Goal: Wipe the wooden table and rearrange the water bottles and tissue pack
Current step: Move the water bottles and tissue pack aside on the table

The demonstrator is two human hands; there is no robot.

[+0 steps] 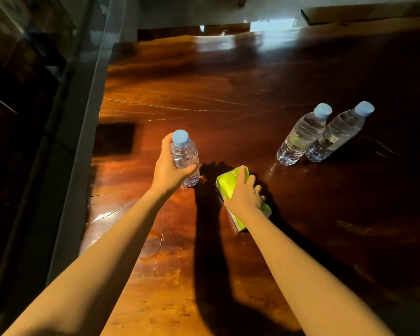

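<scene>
My left hand point(171, 169) is wrapped around a clear water bottle point(185, 156) with a light blue cap, standing upright on the glossy wooden table point(228, 93). To its right, my right hand point(244, 195) grips a lime-green and white tissue pack point(229, 184), tilted with one end on the table. Two more water bottles with blue caps stand side by side at the right: one point(301, 137) and its neighbour point(337, 134), apart from both hands.
Wet ring marks and small puddles point(155, 248) lie on the table near my left forearm. The table's left edge point(100, 141) borders a grey ledge and dark floor. A flat cardboard piece point(361, 10) lies beyond the far right edge.
</scene>
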